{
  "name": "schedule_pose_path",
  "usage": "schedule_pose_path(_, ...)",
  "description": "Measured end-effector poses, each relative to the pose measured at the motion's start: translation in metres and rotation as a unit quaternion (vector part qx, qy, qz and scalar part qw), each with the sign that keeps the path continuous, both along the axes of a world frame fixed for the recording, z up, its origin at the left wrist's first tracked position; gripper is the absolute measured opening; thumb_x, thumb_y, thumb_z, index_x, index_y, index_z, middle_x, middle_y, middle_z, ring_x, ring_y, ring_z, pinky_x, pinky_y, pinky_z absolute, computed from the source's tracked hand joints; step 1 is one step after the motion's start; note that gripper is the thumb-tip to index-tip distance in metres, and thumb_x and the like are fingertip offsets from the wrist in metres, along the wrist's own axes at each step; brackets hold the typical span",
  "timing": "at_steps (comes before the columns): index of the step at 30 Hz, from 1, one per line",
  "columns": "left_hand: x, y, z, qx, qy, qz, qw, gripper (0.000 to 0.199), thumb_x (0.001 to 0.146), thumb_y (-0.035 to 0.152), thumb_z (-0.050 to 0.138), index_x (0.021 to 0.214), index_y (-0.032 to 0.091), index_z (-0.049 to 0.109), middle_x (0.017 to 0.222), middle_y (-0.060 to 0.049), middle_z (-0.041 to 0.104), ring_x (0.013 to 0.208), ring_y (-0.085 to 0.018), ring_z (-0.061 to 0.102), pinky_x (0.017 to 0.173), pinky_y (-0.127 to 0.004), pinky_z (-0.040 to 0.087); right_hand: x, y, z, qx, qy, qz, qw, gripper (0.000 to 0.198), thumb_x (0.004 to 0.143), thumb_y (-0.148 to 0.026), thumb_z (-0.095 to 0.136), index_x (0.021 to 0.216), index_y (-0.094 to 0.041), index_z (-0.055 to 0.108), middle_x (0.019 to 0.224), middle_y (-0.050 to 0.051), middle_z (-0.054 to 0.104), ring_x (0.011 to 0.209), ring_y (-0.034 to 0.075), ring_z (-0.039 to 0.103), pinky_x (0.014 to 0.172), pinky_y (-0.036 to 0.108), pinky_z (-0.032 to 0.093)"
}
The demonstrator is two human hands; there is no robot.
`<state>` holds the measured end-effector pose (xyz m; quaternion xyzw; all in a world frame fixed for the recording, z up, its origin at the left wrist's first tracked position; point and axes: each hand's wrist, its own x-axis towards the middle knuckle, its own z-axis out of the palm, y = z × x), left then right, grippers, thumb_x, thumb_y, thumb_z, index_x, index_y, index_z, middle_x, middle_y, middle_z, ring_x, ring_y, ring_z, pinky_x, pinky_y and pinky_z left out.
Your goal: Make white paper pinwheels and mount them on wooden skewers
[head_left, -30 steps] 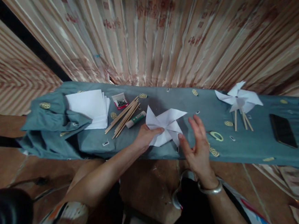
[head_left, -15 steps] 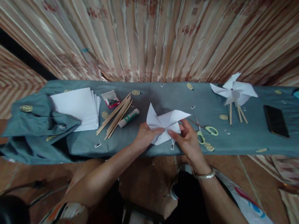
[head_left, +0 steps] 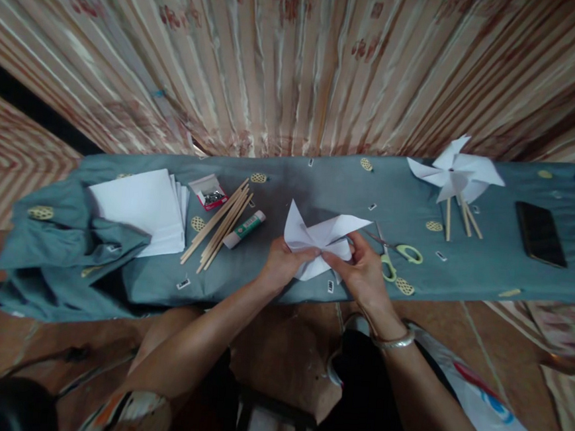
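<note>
Curtain (head_left: 299, 70): 12 o'clock from the paper pinwheel (head_left: 322, 234), pleated, striped, top cut off.
Cloth (head_left: 314, 188): grey-green, pineapple-like prints; small patch lettering unreadable.
Paper stack (head_left: 136, 207): 9 o'clock, one corner hidden by bunched cloth.
Mounted pinwheels (head_left: 458, 179): 2 o'clock, white, overlapping, count unclear.
Left hand (head_left: 280, 266): clamped on the paper pinwheel near the cloth's near edge; fingers hidden beneath.
Right hand (head_left: 365, 271): also clamped on it, thumb near its centre.
Phone (head_left: 539, 233): 3 o'clock, dark.
Sticks (head_left: 226, 229): 9 o'clock, bare wood.
Scissors (head_left: 397, 248): 3 o'clock, green loops, blades indistinct.
Glue stick (head_left: 244, 229): 9 o'clock, green label, print illegible.
Box (head_left: 209, 193): 10 o'clock, red-and-white, metallic contents indistinct.
</note>
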<state>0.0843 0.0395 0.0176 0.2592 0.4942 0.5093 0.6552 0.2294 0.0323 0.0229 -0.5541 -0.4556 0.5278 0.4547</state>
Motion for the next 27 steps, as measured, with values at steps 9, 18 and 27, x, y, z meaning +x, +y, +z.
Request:
schedule_pose_path(9,-0.005,-0.001,-0.004,0.014,0.007,0.007,1.000,0.024,0.050,0.023,0.083,0.071,0.014,0.075,0.072,-0.004,0.074,0.065,-0.018,0.065,0.065,-0.028,0.050,-0.007,0.002,-0.002,0.003,-0.019,-0.010,1.000,0.049,0.061,-0.038,0.082,0.103,-0.023,0.063,0.078,-0.001,0.076,0.065,0.022,0.069,0.062,0.035,0.057)
schedule_pose_path(18,-0.018,0.002,0.001,0.016,0.025,0.025,0.999,0.018,0.055,0.017,0.080,0.073,0.016,0.076,0.074,-0.004,0.075,0.071,-0.021,0.067,0.070,-0.031,0.052,-0.017,0.004,0.000,0.018,-0.023,0.011,0.999,0.050,0.065,-0.045,0.082,0.107,-0.024,0.066,0.080,0.000,0.077,0.069,0.022,0.070,0.065,0.035,0.057)
schedule_pose_path(27,-0.043,0.012,0.017,0.003,-0.035,0.078,0.996,0.016,0.054,0.017,0.080,0.068,0.021,0.073,0.074,-0.002,0.075,0.072,-0.020,0.066,0.073,-0.032,0.052,-0.004,0.028,-0.018,0.070,0.009,-0.112,0.991,0.030,0.073,-0.043,0.077,0.095,-0.023,0.076,0.092,0.006,0.077,0.084,0.022,0.071,0.084,0.044,0.056)
